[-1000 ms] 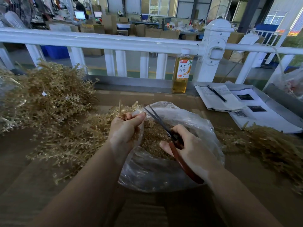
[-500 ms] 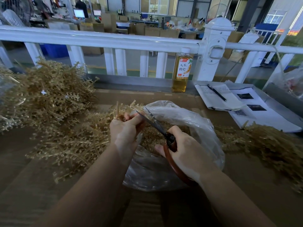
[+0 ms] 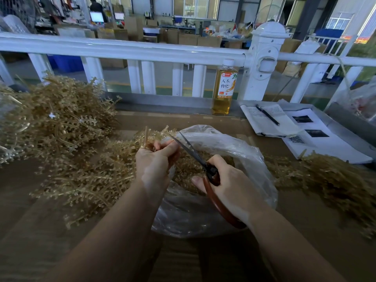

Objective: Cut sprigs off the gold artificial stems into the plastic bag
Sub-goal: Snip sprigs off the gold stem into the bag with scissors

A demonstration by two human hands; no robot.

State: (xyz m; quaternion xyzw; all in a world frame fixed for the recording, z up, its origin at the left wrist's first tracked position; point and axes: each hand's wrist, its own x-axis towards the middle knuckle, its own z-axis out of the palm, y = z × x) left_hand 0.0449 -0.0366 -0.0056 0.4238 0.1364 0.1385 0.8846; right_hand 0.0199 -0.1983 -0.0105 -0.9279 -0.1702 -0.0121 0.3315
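**A:** Where the left hand (image 3: 154, 163) curls over the mouth of the plastic bag (image 3: 240, 151), what has it got?

**B:** A gold stem (image 3: 145, 137), thin and straw-stiff, sticking up just past the knuckles. The fingers are folded tight round it, thumb laid across the top, with frilly gold sprigs bristling out beyond the fingertips

**A:** And the right hand (image 3: 227, 186)?

**B:** Wrapped round the scissors (image 3: 205, 169). Smooth, glossy red-brown handle loops, long and curved; the thumb lies alongside the upper loop and the other fingers are curled through or round the lower one, I cannot tell which. The two narrow dark metal blades stand slightly parted, their points right at the left thumb and forefinger, by the stem

**A:** The bag itself?

**B:** Clear, crinkly film, slumped into a rounded pouch beneath both hands. Its rim rises behind the blade tips, and a heap of small beaded gold cuttings (image 3: 189, 169) sits inside, between the two sets of fingers

**A:** Other stems?

**B:** A loose spiky bundle (image 3: 85, 180) lies under and outward of the left wrist, a taller tangled pile (image 3: 57, 115) further out on that side, and another feathery heap (image 3: 329, 180) outward of the right hand. All rest on a brown flat worktop (image 3: 305, 231)

**A:** Beyond the fingertips?

**B:** A clear bottle (image 3: 224, 88) of amber liquid, white cap, standing against a white railing (image 3: 142, 51). Nearby, an open notebook (image 3: 268, 121) with a black pen (image 3: 267, 115) lying on it, and printed sheets (image 3: 317, 139) beside it
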